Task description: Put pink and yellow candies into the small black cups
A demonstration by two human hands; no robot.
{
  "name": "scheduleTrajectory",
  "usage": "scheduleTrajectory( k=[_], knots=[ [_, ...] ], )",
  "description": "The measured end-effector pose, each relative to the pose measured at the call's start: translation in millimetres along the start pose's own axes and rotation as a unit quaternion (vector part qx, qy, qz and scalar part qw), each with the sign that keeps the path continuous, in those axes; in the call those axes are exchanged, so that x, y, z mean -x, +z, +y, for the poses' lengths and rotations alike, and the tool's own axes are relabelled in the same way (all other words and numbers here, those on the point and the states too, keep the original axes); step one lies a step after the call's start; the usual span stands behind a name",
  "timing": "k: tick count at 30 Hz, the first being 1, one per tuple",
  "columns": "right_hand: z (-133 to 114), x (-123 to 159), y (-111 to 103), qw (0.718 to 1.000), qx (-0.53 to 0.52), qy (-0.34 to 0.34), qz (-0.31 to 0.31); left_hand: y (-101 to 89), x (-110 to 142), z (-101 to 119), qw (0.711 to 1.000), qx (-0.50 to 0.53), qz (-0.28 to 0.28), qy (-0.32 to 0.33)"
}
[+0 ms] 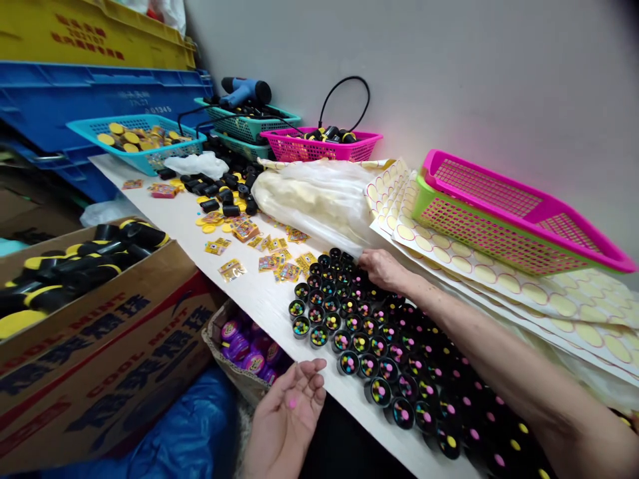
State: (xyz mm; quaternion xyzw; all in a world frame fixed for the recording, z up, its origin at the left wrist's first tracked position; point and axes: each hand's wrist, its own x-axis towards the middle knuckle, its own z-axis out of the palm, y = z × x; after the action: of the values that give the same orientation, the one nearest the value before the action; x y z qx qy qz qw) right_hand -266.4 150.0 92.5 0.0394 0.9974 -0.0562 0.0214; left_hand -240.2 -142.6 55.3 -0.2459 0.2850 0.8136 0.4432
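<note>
Palm up at the table's front edge, my left hand (297, 402) is open and slightly cupped, with one small pink candy (292, 403) lying on the palm. My right hand (382, 269) reaches across to the far rows of small black cups (349, 362), its fingers pinched together low over them. Whatever those fingertips hold, if anything, is hidden. The cups stand upright in tight rows, with small coloured candies in them. Many cups have a larger pink or yellow piece on top. My right forearm passes over the rows on the right.
Small printed packets (272, 263), black tubes and yellow lids lie farther left on the table (269, 313). Sticker sheets (464, 259) and a pink basket (499, 193) flank the wall. A carton (100, 346) of black tubes and a box (214, 332) of purple packs stand below left.
</note>
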Motion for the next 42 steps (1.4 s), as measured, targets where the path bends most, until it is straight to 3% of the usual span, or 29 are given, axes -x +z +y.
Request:
scheduleTrajectory(
  k=[23,25,27,29,31,35,37,42],
  knots=[
    [7,-2,-1,0.999,-0.006,0.028,-0.015,0.9,2,-5,1.000,-0.006,-0.026,-0.002],
    [10,2,-3,0.999,-0.024,0.026,0.002,1.9,4,-3,0.999,0.000,-0.048,0.000],
    [5,11,-7,0.997,-0.049,0.018,0.058,4.0,7,-1,0.996,0.013,-0.084,-0.004],
    [-13,25,-12,0.988,-0.086,-0.008,0.130,7.0,9,0,0.991,0.030,-0.130,-0.012],
    [-43,43,-18,0.973,-0.148,-0.062,0.165,10.2,11,-1,0.984,0.051,-0.172,-0.008],
    [-115,81,-17,0.932,-0.282,-0.205,0.099,14.8,13,-7,0.971,0.089,-0.221,-0.012],
    [-143,95,-7,0.919,-0.300,-0.241,0.081,16.1,15,-10,0.967,0.097,-0.237,-0.012],
    [-173,104,25,0.954,-0.171,-0.233,0.084,15.8,19,-10,0.971,0.078,-0.224,-0.020]
  ],
)
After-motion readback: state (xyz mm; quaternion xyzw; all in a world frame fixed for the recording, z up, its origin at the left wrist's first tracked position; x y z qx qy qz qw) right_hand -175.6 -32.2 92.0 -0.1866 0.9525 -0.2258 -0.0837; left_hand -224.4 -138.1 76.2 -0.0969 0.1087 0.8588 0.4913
